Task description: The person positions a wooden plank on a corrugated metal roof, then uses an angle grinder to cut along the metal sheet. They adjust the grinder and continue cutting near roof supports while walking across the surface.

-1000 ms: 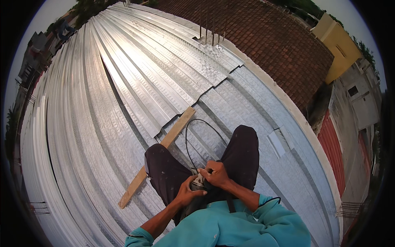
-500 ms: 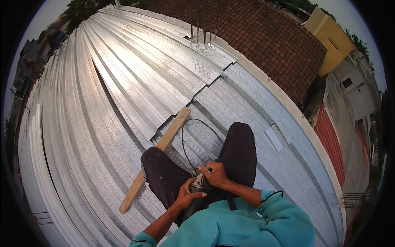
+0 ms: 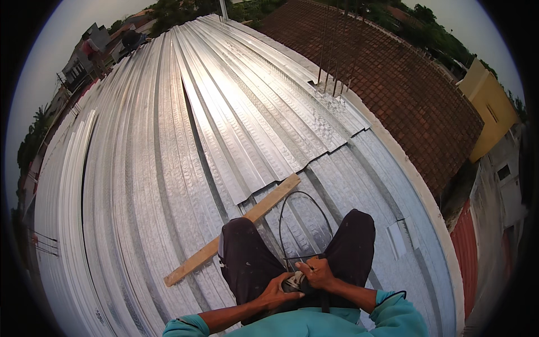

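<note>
Between my knees I hold a corded power tool (image 3: 293, 282) with a grey metal head and a dark body, apparently an angle grinder. My left hand (image 3: 275, 292) is wrapped round the grey head from the left. My right hand (image 3: 318, 273) is closed at the tool's upper right side, its fingers bent in against it. A black cable (image 3: 280, 224) loops forward over the metal sheets. The rest of the tool is hidden by my hands. Just ahead of my left knee, a wooden plank (image 3: 224, 246) lies slantwise across the ribs.
Ribbed metal roof sheets (image 3: 140, 185) spread all around me, the brighter ones ending in a stepped edge ahead. Upright steel rods (image 3: 331, 84) rise near the concrete edge (image 3: 418, 185) at right. A small metal offcut (image 3: 396, 240) lies right. A person (image 3: 91, 50) is far left.
My view has tilted up and turned left, so the roof appears lower and farther right. Both hands stay on the power tool. The person at far left now shows.
</note>
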Demonstrator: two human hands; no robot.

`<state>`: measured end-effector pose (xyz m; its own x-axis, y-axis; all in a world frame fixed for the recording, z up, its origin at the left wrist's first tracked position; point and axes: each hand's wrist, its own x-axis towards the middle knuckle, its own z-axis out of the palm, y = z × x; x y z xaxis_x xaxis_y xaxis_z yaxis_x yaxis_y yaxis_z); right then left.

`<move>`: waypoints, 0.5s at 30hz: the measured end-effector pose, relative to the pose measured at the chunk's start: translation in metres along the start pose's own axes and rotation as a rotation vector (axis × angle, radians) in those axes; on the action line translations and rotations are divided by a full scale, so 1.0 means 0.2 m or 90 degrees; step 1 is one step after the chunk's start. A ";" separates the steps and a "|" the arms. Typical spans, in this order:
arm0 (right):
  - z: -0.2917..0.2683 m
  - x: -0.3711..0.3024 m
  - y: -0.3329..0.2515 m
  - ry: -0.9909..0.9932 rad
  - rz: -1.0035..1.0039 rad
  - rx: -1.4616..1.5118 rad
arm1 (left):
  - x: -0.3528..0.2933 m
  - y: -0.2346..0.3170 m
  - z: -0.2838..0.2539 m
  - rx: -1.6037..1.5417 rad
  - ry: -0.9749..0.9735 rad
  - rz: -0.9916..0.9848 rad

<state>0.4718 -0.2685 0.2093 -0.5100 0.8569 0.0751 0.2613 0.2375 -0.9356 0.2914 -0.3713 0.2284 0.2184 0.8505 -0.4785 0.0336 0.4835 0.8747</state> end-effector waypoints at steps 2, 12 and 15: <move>0.01 -0.01 0.01 0.031 -0.037 0.002 | 0.00 -0.03 0.01 0.004 0.010 0.007; -0.01 -0.01 0.05 -0.067 -0.108 -0.018 | 0.00 -0.12 0.05 -0.001 0.019 0.002; 0.00 0.01 0.03 -0.078 -0.120 -0.028 | -0.01 -0.08 0.04 -0.012 0.006 -0.030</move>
<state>0.4720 -0.2652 0.2036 -0.6478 0.7343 0.2028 0.1862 0.4107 -0.8925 0.2992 -0.3827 0.2159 0.2072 0.8291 -0.5193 0.0258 0.5260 0.8501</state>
